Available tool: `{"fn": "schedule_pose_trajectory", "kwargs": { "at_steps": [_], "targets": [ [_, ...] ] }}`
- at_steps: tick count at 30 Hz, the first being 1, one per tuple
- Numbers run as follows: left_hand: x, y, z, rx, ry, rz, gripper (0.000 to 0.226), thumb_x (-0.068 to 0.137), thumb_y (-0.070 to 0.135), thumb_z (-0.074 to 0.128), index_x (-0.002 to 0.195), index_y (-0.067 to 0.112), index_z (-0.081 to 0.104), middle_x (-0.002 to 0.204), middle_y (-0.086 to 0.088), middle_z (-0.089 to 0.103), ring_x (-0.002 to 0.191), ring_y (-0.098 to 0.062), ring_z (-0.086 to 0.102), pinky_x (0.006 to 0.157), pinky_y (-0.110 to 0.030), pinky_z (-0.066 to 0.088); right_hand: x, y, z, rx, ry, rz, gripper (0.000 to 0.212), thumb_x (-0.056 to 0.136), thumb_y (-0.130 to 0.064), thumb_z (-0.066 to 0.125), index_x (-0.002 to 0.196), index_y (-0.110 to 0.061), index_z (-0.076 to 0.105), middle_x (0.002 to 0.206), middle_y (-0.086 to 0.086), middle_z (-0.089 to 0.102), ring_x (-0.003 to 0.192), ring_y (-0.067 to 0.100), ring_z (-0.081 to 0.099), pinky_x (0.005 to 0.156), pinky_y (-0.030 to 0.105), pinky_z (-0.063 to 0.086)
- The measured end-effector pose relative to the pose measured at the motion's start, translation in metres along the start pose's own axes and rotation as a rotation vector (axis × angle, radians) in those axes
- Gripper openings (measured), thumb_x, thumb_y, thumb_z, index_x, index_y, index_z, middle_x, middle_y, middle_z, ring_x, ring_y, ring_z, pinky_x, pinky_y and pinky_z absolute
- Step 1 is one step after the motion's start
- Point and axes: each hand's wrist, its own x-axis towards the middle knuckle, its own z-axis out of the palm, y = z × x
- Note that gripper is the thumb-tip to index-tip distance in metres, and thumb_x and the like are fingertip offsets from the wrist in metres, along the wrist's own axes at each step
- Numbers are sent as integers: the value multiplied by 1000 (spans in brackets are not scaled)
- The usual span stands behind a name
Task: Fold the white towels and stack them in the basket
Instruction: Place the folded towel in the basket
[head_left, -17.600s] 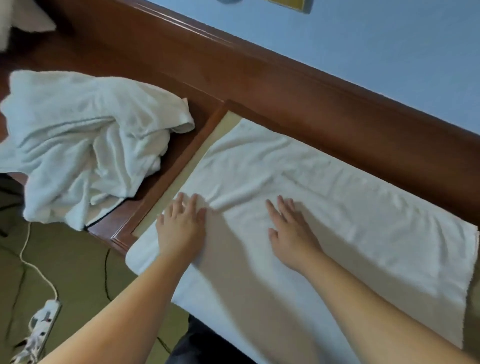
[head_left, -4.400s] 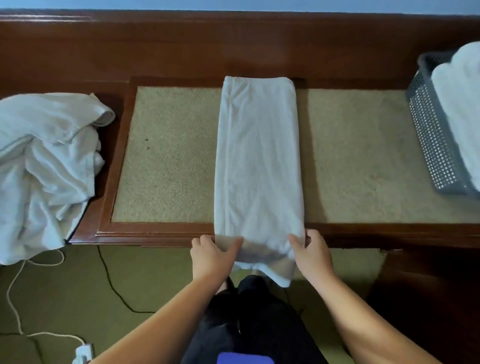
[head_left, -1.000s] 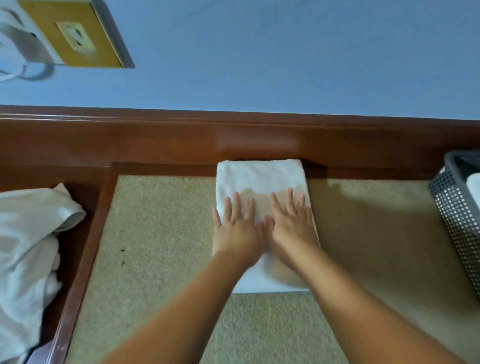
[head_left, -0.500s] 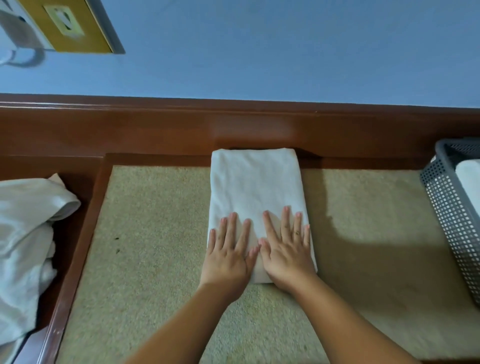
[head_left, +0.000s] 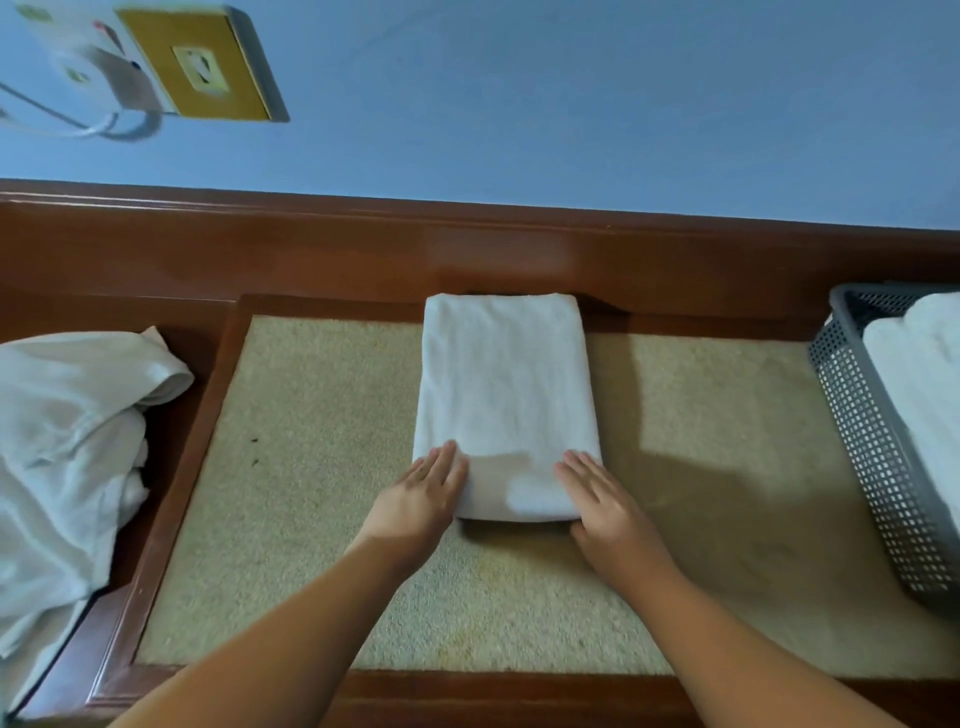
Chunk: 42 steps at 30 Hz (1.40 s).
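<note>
Landmark: folded towel (head_left: 506, 400), lying lengthwise on the beige mat (head_left: 322, 467) of the wooden bench (head_left: 171, 467).

- Left of towel: open mat up to the raised wooden frame; beyond the frame, a heap of unfolded towels (head_left: 67, 457) fills the bench end.
- Right of towel: open mat, partly in shadow, up to the grey perforated basket (head_left: 872, 457), whose wall stands upright and which holds white towels (head_left: 919, 374).
- Behind towel: its far end meets the wooden back rail (head_left: 467, 249); no gap shows there.
- Near side of towel: left hand (head_left: 415, 499) and right hand (head_left: 608, 504) flank the near corners, with open mat between the forearms.
</note>
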Motion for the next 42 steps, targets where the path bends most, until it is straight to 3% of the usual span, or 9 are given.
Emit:
{"fn": "schedule_pose_trajectory", "kwargs": {
  "at_steps": [3,5,8,16,24,29,37,40,42],
  "targets": [
    [7,1,-44,-1,-54,-69,63,82,21,79,136,11,48,133,-11,66,100,-34,73,70,-41,60,2,-15,-31,77,2,48,62,88,3,57,148,-13,51,154,5,49,145,23,41,119,23,26],
    [13,-2,-85,-81,-113,-126,52,92,30,64,136,20,39,113,-7,70,84,-31,66,64,-37,49,3,-30,-68,98,24,87,48,88,-10,63,134,-21,55,128,0,59,117,22,56,90,29,47],
    [22,-9,-152,-276,-65,-182,45,90,32,67,127,28,42,91,-2,68,72,-24,58,60,-35,41,13,-51,-133,191,102,145,38,82,-19,74,115,-31,60,106,-15,58,95,13,58,65,18,40],
    [26,-4,-299,-905,214,-192,16,88,20,80,99,22,68,88,4,75,78,-10,70,69,-28,56,4,-96,-285,720,269,107,37,75,-19,72,109,-36,68,105,-2,71,89,15,64,78,36,51],
    [49,-4,-211,-1484,169,-426,41,86,30,71,111,-3,65,98,-16,69,89,-30,63,77,-41,50,41,-60,-228,1024,197,416,25,97,-21,68,121,-26,65,119,5,65,109,24,64,98,49,54],
    [81,-14,-140,-1492,190,-610,26,96,29,73,112,10,68,98,-8,77,88,-27,72,67,-34,59,85,-23,-159,1112,230,507,26,95,-30,74,120,-26,67,124,3,70,120,23,66,110,47,48],
    [128,-32,-84,-1332,78,-829,88,69,82,72,120,11,63,111,-10,69,101,-26,71,81,-40,58,142,16,-102,1009,117,607,96,83,-77,66,159,-29,34,157,-7,47,140,17,50,119,51,38],
    [100,-22,-61,-1246,-50,-896,62,83,70,73,106,12,68,99,-4,70,88,-18,68,73,-34,56,115,14,-77,874,34,660,79,97,-58,62,160,-21,31,151,-2,50,133,23,55,109,39,44],
    [77,-17,-44,-1216,-96,-881,77,71,77,75,117,17,70,105,-5,77,89,-20,75,76,-42,64,91,13,-57,837,22,680,59,104,-45,57,153,-15,40,132,-2,59,114,21,61,97,36,48]
  ]
}}
